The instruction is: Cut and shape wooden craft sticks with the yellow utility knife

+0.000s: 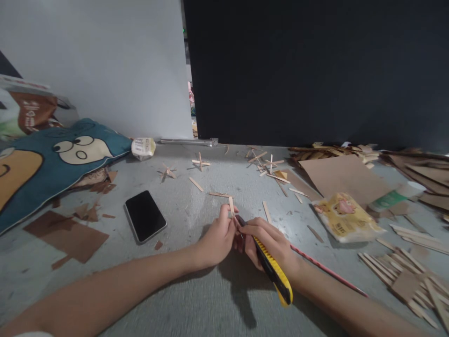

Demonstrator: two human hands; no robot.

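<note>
My left hand (pixel 216 238) pinches a short wooden stick (pixel 231 206) upright over the grey floor, fingers closed on its lower end. My right hand (pixel 268 241) grips a yellow and black utility knife (pixel 273 271), its tip touching the base of the stick right beside my left fingers. The knife's handle sticks out behind my wrist. Both hands meet at the middle of the view, a little above the floor.
A black phone (pixel 145 216) lies left of my hands. Loose wooden sticks (pixel 266 169) and glued crosses are scattered behind. A yellow packet (pixel 345 217), brown cardboard (pixel 345 178) and stacked sticks (pixel 407 276) lie right. A teal cushion (pixel 49 164) and cardboard scraps (pixel 68 236) lie left.
</note>
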